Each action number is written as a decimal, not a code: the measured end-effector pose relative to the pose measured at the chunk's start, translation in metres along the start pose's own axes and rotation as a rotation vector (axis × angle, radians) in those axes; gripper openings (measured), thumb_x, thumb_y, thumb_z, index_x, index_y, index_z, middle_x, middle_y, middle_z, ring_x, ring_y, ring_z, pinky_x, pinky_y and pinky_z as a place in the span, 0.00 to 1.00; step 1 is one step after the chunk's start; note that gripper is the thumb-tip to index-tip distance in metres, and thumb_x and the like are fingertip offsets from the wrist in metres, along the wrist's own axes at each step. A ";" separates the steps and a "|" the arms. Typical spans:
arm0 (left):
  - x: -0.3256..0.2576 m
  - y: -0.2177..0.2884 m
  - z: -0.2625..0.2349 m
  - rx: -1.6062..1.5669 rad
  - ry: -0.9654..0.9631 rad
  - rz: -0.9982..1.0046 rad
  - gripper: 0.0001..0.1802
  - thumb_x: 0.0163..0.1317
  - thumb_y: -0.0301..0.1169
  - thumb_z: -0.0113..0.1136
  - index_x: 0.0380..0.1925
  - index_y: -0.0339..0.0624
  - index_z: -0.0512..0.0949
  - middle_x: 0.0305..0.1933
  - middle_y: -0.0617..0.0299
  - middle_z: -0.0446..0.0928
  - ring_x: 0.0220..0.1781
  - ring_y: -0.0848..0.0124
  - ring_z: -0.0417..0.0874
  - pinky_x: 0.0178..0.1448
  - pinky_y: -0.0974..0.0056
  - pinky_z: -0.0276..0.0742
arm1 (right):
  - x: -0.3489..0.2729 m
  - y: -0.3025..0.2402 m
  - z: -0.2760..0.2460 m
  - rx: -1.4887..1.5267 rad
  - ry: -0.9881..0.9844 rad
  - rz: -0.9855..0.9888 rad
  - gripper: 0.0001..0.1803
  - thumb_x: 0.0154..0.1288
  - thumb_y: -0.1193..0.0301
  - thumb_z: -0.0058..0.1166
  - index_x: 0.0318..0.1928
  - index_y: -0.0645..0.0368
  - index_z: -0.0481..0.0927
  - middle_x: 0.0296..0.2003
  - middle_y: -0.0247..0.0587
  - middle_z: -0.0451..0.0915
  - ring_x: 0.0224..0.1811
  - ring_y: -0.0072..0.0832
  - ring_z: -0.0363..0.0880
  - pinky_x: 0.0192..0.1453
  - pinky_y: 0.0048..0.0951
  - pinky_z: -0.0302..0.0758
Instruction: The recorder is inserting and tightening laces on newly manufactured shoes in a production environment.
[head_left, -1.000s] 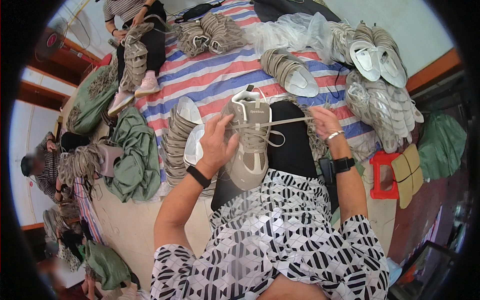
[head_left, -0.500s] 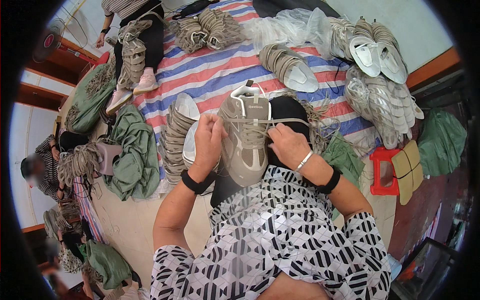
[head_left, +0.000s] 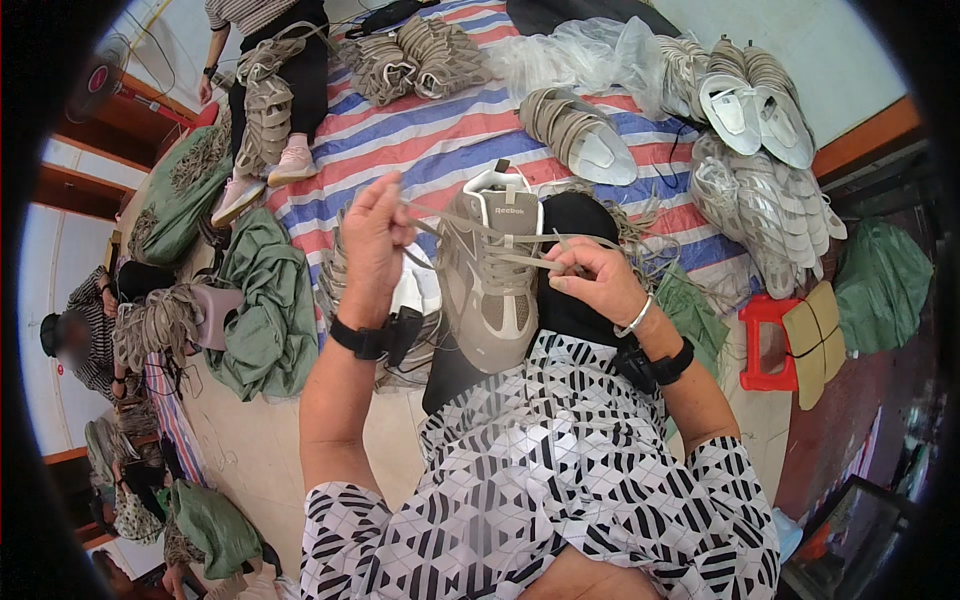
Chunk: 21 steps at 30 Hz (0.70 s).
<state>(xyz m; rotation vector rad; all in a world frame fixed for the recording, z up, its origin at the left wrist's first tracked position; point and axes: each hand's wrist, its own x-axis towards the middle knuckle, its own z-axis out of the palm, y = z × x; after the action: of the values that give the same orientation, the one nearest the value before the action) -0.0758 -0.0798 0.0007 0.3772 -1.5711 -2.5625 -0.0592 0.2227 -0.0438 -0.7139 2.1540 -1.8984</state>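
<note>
Left hand: our left hand (head_left: 372,240) is raised just left of the shoe, the fingers pinched on one end of the beige flat shoelace (head_left: 470,228).
Right hand: our right hand (head_left: 598,282) is closed on the other end of the same lace, just right of the shoe, at the level of the eyelets.
Lace: between our two grips it runs across the top of the shoe, under the tongue; it looks stretched.
Shoe: the grey-beige mesh sneaker with white collar (head_left: 490,280) stands on our lap between the two hands, the heel away from us, the toe pointing to our body.
Lap: under the shoe we see a dark cloth (head_left: 570,225) and our black-and-white patterned garment (head_left: 540,470).
Behind the grips: a striped red, blue and white mat (head_left: 440,140) carries piles of the same grey sneakers (head_left: 580,130); more pale sneakers (head_left: 760,180) lie to the right of our right hand.
Containers: a clear plastic bag (head_left: 580,55) lies far behind the shoe, what is in it we cannot tell; a green sack (head_left: 180,195) well left of our left hand holds a bundle of beige laces on top.
Right side: a small red plastic stool (head_left: 765,340) stands beyond our right wrist.
Other person: someone in dark trousers (head_left: 290,60) sits far behind our left hand with laced shoes on the legs.
</note>
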 end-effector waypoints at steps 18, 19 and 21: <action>-0.001 -0.008 -0.135 0.658 0.286 0.205 0.09 0.69 0.30 0.53 0.43 0.37 0.78 0.23 0.69 0.73 0.19 0.82 0.69 0.21 0.75 0.60 | -0.017 0.021 -0.041 -0.101 0.065 0.316 0.09 0.59 0.68 0.61 0.29 0.62 0.84 0.20 0.33 0.78 0.19 0.17 0.73 0.25 0.22 0.68; -0.007 -0.022 -0.146 0.658 0.293 0.206 0.09 0.69 0.30 0.53 0.43 0.37 0.78 0.23 0.69 0.73 0.19 0.82 0.69 0.21 0.75 0.60 | -0.024 0.034 -0.054 -0.058 0.144 0.424 0.11 0.59 0.68 0.61 0.27 0.63 0.83 0.20 0.31 0.78 0.20 0.15 0.72 0.25 0.21 0.67; -0.015 -0.042 -0.159 1.116 0.131 0.246 0.12 0.69 0.29 0.50 0.48 0.37 0.77 0.25 0.66 0.76 0.23 0.79 0.73 0.27 0.73 0.68 | -0.046 0.076 -0.092 -0.156 0.242 0.488 0.07 0.61 0.70 0.57 0.32 0.61 0.84 0.20 0.40 0.80 0.21 0.29 0.78 0.27 0.30 0.72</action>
<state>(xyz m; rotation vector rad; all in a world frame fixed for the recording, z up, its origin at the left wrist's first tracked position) -0.0169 -0.1937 -0.1034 0.3703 -2.6164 -1.2368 -0.0772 0.3310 -0.1100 0.0382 2.3561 -1.6339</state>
